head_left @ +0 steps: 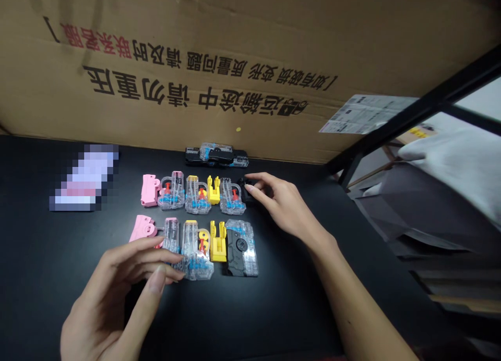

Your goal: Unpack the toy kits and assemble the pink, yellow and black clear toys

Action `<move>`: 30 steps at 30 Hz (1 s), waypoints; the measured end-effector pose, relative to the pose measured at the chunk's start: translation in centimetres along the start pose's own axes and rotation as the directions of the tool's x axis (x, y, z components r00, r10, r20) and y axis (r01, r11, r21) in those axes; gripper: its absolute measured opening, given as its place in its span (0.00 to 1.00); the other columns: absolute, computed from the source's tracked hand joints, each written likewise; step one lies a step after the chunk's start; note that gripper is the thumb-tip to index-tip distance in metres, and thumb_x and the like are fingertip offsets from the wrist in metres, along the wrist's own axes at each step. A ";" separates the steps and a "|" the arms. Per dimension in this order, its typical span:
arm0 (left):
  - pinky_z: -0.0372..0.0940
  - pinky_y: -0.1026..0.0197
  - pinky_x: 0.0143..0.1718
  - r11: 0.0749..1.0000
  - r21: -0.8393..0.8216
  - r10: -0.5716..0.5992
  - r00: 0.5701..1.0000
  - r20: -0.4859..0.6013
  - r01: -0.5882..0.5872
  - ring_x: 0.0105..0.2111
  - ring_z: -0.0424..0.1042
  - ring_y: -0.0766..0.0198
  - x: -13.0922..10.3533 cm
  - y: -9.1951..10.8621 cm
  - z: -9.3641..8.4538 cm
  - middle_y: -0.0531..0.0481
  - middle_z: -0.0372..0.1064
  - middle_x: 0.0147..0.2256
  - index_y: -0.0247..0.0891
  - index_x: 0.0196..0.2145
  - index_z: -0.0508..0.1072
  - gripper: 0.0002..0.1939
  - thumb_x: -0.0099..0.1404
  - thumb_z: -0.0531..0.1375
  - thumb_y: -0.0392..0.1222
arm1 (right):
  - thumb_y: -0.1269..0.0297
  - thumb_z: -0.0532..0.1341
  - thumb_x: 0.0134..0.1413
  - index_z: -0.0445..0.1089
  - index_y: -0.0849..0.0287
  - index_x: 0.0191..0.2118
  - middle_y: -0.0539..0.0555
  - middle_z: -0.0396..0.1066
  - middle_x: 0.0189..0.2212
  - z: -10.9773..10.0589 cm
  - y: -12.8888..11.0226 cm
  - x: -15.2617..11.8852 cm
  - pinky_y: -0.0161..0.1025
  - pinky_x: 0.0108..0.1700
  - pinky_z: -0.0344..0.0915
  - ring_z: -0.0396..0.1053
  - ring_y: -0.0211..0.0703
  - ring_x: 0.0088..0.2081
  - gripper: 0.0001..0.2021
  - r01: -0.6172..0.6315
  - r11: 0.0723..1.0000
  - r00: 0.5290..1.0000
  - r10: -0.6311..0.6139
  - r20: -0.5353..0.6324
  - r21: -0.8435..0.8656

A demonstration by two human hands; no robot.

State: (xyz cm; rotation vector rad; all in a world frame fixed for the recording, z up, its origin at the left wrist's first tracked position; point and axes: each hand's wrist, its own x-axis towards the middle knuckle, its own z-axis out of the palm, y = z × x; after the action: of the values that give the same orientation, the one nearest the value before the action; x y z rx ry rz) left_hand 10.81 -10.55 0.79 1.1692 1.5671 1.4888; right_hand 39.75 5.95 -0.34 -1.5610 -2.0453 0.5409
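Observation:
My right hand [284, 202] has thumb and forefinger on a small black plastic piece [248, 193], which the fingers partly cover. Right beside that piece lies a clear toy water gun [233, 196] with a red trigger. My left hand [121, 285] is curved over the near row, fingers loosely bent and apart from the thumb, with nothing visible in it. It partly hides a pink-topped clear water gun [171, 233] and a pink plastic piece [141, 228]. Just right of its fingertips is a yellow-topped clear water gun [191, 246].
In the far row are a pink piece [149, 190], further clear water guns [173, 191] and a yellow piece [213, 190]. Nearer are another yellow piece [218, 243] and a black-and-clear toy [240, 249]. Black-and-clear parts [216, 155] lie against a cardboard box [219, 32]. A blurred phone-like object [86, 178] sits left.

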 end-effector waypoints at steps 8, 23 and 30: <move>0.81 0.63 0.46 1.000 -0.021 -0.002 1.000 -0.010 0.002 0.37 0.86 0.63 -0.1 0.2 0.3 0.56 0.87 0.42 0.52 0.55 0.82 0.08 0.80 0.67 0.46 | 0.50 0.63 0.77 0.80 0.57 0.60 0.57 0.83 0.39 -0.1 -0.2 0.0 0.50 0.46 0.72 0.78 0.54 0.39 0.20 -0.002 1.000 1.000 0.002 0.004 0.000; 0.80 0.67 0.47 0.999 0.016 0.039 0.999 -0.012 -0.039 0.37 0.86 0.65 0.0 0.2 0.3 0.57 0.87 0.42 0.52 0.55 0.82 0.09 0.80 0.66 0.45 | 0.51 0.65 0.76 0.79 0.57 0.58 0.56 0.81 0.39 -1.1 -1.0 -0.5 0.49 0.46 0.71 0.76 0.53 0.39 0.17 0.018 0.999 0.987 -0.025 -0.156 -0.052; 0.80 0.69 0.48 0.999 0.027 0.040 0.999 -0.021 -0.040 0.37 0.86 0.66 0.1 0.1 0.4 0.57 0.87 0.42 0.51 0.54 0.82 0.09 0.79 0.66 0.44 | 0.55 0.65 0.76 0.81 0.56 0.57 0.56 0.79 0.41 -1.1 -1.6 -0.8 0.47 0.42 0.70 0.75 0.51 0.39 0.14 0.047 0.997 0.981 -0.056 -0.185 -0.056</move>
State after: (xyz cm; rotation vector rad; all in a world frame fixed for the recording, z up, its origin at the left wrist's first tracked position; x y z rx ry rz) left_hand 11.18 -10.34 0.84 1.2100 1.5912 1.5147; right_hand 39.34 4.77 1.39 -1.5219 -1.9648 0.3120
